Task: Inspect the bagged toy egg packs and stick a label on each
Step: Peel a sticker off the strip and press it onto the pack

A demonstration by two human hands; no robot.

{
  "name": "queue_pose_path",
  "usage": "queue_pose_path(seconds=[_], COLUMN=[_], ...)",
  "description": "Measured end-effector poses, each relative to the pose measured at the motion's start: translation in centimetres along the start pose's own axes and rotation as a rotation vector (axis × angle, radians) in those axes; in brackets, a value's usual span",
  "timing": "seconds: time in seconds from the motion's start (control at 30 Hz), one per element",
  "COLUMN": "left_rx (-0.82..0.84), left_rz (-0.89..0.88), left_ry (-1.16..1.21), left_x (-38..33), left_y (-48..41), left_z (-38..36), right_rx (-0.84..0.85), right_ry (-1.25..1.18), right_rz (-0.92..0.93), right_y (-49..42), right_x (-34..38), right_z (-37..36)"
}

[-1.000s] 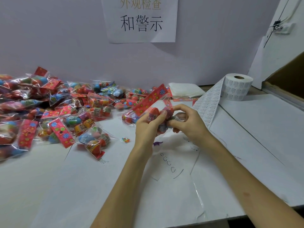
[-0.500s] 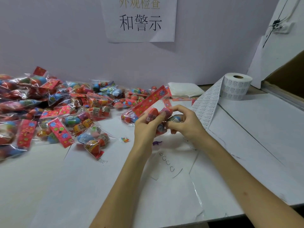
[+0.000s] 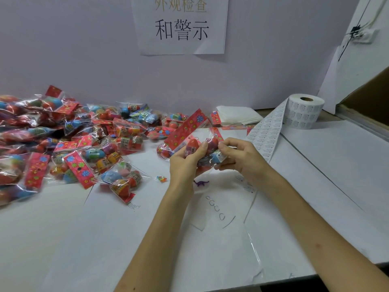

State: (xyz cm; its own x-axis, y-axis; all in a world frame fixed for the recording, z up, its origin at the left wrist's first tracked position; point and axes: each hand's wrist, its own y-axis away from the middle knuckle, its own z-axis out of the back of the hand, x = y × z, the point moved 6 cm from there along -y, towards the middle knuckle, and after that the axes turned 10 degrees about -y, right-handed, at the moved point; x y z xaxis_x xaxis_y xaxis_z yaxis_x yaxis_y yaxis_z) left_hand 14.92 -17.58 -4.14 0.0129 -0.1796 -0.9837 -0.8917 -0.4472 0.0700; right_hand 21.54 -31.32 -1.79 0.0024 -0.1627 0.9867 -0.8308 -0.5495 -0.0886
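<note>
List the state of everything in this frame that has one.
Pack, held off the table by both hands.
Left hand, grips the pack.
Right hand, pinches the pack.
Label roll, on end, partly unrolled.
Pile, loose heap on the table.

1. The white table (image 3: 328,186) carries a heap of bagged toy egg packs (image 3: 69,144) across its left side.
2. A label roll (image 3: 303,113) stands back right, its label strip (image 3: 266,133) trailing forward.
3. A purple toy dinosaur (image 3: 201,183) lies mid-table.
</note>
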Motion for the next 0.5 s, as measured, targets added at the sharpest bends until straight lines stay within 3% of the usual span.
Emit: queue_pose_path(seconds=[0.23,0.33,0.5], left_rx=[0.011,0.045,0.119], left_rz=[0.056,0.063,-0.007], left_ry=[0.036,0.059,-0.128], left_x=[0.1,0.0,0.0], left_y=[-0.2,-0.2,0.3], left_z=[0.0,-0.1,-1.1], right_rx=[0.009,-0.041,-0.065], right_ry=[-0.040,0.060,0.161], right_rz=[-0.021,0.027,0.109], right_y=[-0.1,-0.1,-0.2], right_x=[-0.1,0.1,0.6], right_z=[0.1,0.6,1.1])
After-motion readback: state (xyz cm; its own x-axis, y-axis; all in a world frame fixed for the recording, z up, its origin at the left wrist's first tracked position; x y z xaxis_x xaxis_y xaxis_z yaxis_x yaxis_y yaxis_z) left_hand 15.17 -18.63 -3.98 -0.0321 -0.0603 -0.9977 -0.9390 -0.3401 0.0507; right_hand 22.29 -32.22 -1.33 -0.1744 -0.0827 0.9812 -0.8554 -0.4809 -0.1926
